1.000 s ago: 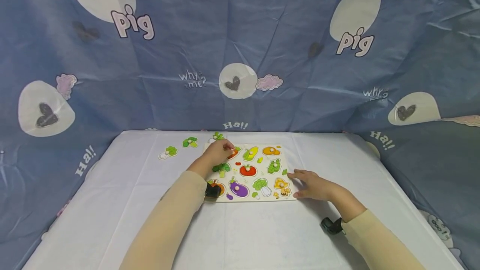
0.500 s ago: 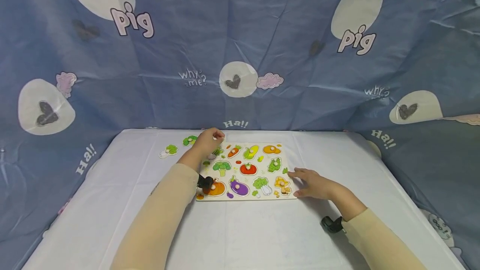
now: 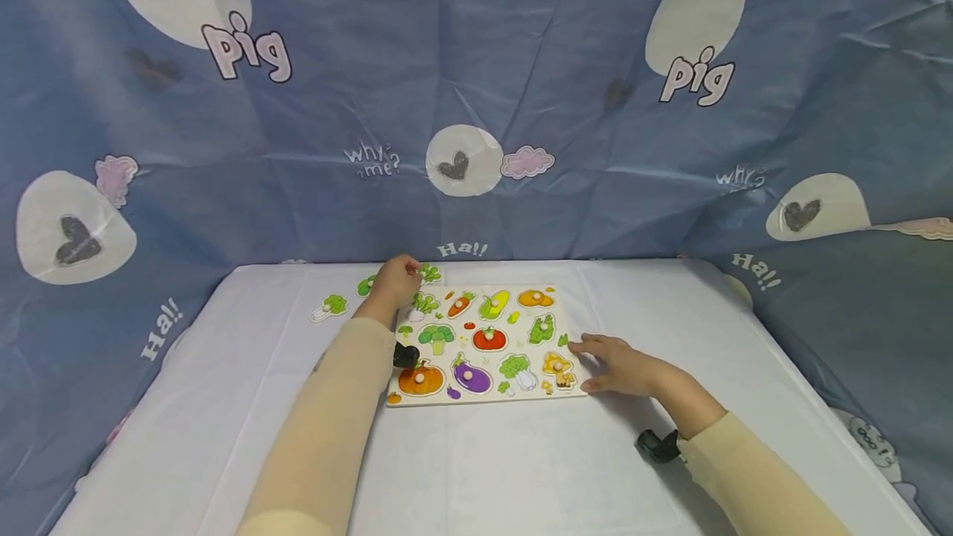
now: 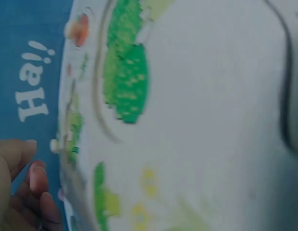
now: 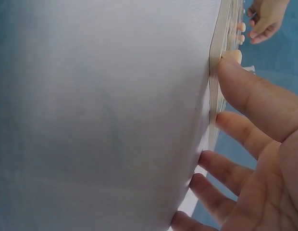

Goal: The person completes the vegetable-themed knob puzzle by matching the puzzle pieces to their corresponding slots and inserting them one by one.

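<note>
A white puzzle board (image 3: 484,401) printed with colourful vegetables lies on the table, with knobbed pieces on it. My left hand (image 3: 396,281) hovers at the board's far left corner, fingers loosely curled, nothing between thumb and fingers. Just right of its fingertips lies a loose green leafy piece (image 3: 430,274), partly hidden by the hand. The thumb and fingers (image 4: 32,175) show apart in the left wrist view. My right hand (image 3: 621,365) rests at the board's right edge, fingers spread; thumb and index fingertip touch that edge in the right wrist view.
A loose cabbage piece (image 3: 329,308) and a loose broccoli piece (image 3: 366,285) lie left of the board, the broccoli partly behind my left hand. The white-covered table (image 3: 506,470) ends at a blue printed cloth (image 3: 476,64) behind.
My left hand has left the carrot on the board and moved left and away, past the board's far edge. It slid over the green leafy piece, now uncovered beside it. My right hand stays put.
</note>
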`<state>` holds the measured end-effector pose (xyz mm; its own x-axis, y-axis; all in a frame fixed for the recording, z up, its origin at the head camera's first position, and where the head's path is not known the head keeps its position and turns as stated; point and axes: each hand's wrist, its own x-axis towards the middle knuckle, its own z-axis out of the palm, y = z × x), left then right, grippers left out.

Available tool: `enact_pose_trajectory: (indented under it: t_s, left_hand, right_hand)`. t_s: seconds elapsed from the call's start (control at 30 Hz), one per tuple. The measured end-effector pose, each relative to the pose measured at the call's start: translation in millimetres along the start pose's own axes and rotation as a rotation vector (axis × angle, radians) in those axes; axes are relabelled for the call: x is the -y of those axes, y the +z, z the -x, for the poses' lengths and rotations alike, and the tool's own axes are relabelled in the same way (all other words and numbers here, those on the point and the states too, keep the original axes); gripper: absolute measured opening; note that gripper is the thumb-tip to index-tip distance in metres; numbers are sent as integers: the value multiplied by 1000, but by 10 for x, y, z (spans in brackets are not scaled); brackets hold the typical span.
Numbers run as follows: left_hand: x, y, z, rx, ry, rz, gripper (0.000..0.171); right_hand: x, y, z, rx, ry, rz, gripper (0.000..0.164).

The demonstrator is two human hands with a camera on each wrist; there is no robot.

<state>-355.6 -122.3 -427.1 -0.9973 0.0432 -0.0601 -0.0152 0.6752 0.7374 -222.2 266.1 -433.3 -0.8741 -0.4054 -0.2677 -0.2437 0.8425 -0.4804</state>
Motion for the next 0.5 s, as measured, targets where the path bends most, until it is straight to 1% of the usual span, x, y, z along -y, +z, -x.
enact_pose_trajectory:
  t_s: [0.1, 0.2, 0.27, 0.5]
  left_hand:
    - [45, 52, -27, -14, -23, -9, 29]
    - [65, 110, -71, -23, -18, -48, 29]
    - [70, 142, -87, -27, -15, -78, 30]
    - [49, 201, -104, -59, -23, -118, 32]
  right_hand:
    - [5, 15, 4, 4, 8, -5, 73]
    - [16, 19, 17, 3, 11, -7, 73]
    - [22, 18, 22, 4, 6, -4, 73]
    - [12, -6, 3, -2, -6, 21, 73]
